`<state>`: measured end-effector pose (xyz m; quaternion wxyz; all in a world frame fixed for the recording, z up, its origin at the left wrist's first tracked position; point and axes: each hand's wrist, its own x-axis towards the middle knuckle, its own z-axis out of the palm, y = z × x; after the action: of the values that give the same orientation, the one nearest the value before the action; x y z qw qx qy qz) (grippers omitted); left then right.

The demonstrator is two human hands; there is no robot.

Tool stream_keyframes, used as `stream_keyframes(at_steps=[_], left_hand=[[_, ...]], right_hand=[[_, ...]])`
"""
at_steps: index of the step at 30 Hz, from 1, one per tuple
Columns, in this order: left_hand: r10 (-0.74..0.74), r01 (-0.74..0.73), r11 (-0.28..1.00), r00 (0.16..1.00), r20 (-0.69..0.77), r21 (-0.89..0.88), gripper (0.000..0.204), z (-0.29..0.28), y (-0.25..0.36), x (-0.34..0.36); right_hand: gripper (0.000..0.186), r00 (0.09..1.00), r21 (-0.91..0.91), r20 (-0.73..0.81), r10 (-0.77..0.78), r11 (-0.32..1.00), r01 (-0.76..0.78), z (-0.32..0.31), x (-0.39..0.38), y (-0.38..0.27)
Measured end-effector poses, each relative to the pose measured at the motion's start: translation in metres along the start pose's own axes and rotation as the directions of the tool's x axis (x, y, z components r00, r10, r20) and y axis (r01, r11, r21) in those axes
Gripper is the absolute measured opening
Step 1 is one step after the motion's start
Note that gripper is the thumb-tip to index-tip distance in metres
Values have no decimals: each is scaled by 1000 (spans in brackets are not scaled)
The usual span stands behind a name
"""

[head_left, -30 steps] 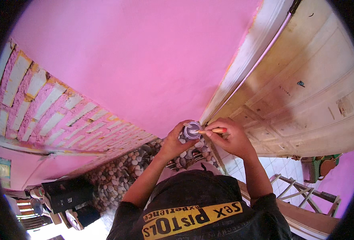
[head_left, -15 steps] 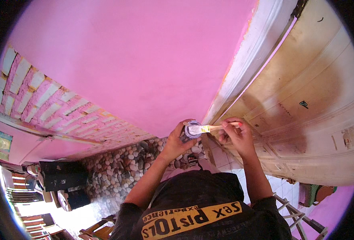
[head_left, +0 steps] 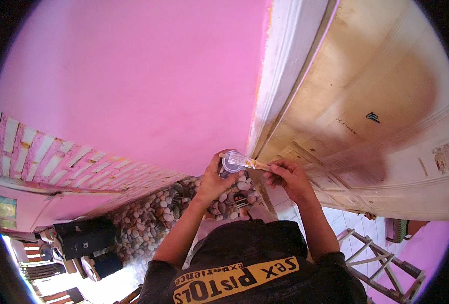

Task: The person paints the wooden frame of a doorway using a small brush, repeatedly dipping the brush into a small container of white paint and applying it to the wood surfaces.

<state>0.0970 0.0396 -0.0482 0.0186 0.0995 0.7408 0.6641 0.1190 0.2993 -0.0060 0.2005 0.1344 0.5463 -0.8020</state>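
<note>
My left hand (head_left: pixel 212 182) is closed round a small clear cup (head_left: pixel 226 167), its fingers and thumb on either side. Whatever lies inside the cup is mostly hidden by the brush. In my right hand (head_left: pixel 291 181) is a paintbrush (head_left: pixel 261 165), its wooden handle pinched between thumb and fingers. Its pale, whitish bristles (head_left: pixel 238 159) lie across the cup's mouth, pointing left; whether they touch the rim I cannot tell. A small wooden tip (head_left: pixel 222 155) shows at the cup's far left edge.
A pink wall (head_left: pixel 148 86) rises ahead, meeting white trim (head_left: pixel 288 55) beside a stained tan door (head_left: pixel 371 76). Pink-and-white brickwork (head_left: pixel 47 154) runs along the left. Pebble-patterned flooring (head_left: pixel 158 213) lies below. A wooden ladder (head_left: pixel 381 258) stands at lower right, a black box (head_left: pixel 82 238) at lower left.
Both hands, with cup and brush, sit slightly further left in the picture. The brush now slants down toward my right hand, and its red handle end no longer shows. The whole view has shifted.
</note>
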Motion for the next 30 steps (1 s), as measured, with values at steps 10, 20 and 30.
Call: stream_keyframes(at_steps=[10,20,30], left_hand=[[51,-48,998,995,83,-39,64,15,-9,21],[-41,42,999,997,60,-4,64,2,-24,9],[-91,90,995,996,17,47,63,-10,-32,-18]], right_hand=[[33,999,138,18,-35,990,32,-22,-11,14],[31,904,-36,-356,-237,970,240,-47,56,48],[23,751,-148,-483,-450,887,437,-21,87,7]])
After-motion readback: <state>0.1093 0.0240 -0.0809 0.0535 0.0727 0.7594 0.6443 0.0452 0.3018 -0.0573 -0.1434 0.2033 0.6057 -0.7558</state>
